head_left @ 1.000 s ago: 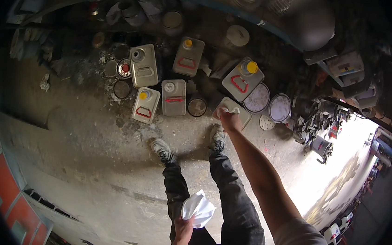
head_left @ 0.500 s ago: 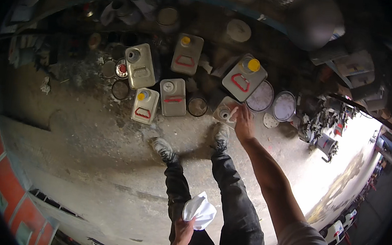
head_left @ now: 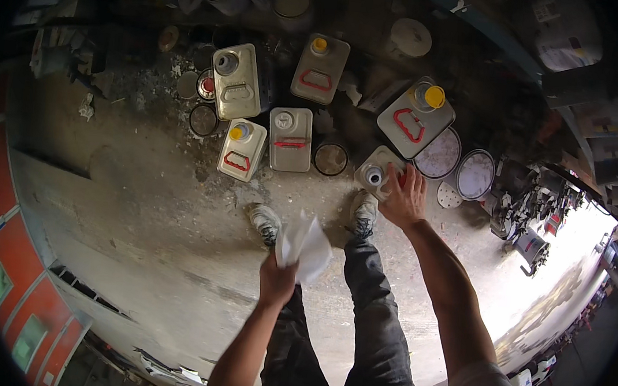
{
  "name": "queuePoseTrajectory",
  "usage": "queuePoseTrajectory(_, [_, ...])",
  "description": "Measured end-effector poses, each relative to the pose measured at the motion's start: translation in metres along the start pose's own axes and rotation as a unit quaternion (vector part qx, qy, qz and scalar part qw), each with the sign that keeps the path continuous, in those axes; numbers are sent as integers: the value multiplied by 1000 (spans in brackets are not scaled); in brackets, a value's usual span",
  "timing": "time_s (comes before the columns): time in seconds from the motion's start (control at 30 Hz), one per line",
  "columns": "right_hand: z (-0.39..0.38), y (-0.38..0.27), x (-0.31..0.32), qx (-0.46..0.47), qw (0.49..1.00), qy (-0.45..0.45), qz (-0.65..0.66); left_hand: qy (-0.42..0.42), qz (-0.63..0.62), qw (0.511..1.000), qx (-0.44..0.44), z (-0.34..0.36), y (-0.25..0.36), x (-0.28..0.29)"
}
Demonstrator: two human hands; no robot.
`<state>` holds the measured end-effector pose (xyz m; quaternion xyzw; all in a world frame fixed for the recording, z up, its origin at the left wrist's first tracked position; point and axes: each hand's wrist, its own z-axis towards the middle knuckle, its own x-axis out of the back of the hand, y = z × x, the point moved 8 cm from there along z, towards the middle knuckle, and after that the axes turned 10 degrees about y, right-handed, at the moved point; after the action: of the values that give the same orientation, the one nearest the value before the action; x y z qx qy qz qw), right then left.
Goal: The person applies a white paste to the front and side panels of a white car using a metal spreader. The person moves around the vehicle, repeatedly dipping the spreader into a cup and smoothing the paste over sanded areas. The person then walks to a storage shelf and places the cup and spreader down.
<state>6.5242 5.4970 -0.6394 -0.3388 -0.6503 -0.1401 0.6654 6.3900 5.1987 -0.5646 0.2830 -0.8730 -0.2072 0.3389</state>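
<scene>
My left hand [head_left: 278,282] is closed on the lower end of a white paper cone [head_left: 306,248], raised in front of my left leg. The cone is slightly blurred, and its wide part points away from me. My right hand [head_left: 406,196] reaches down to a small metal can [head_left: 376,157] by my right shoe, its fingers closed over the top where a bit of red handle shows. The can's round spout [head_left: 374,176] is uncapped and dark inside. Just behind it stands a larger metal can [head_left: 395,127] with a yellow cap and red handle.
Several metal cans stand on the floor ahead, among them a can with a white cap [head_left: 289,154] and a yellow-capped can [head_left: 241,150]. Round tins [head_left: 330,159] and lids [head_left: 474,174] lie between and beside them. Cluttered metal parts [head_left: 528,212] sit at the right.
My left hand has lifted the paper cone forward, toward the cans. My right hand has shifted from the small can's spout to its red handle; the white piece at the spout is gone from sight.
</scene>
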Motion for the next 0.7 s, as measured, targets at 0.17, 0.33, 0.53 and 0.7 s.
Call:
queuePoseTrajectory(0.17, [-11, -18, 64, -6, 994, -109, -3, -71, -135, 982, -107, 70, 90, -66])
queuePoseTrajectory(0.33, [-19, -26, 125, 20, 952, -304, -10, -182, -261, 946, -63, 44, 128, -139])
queuePoseTrajectory(0.53, [-23, -26, 147, 43, 875, -482, -17, -334, -245, 909, 51, -7, 114, -180])
queuePoseTrajectory(0.7, [-24, -21, 150, 37, 819, -571, -34, -356, -227, 899, 113, -26, 99, -206])
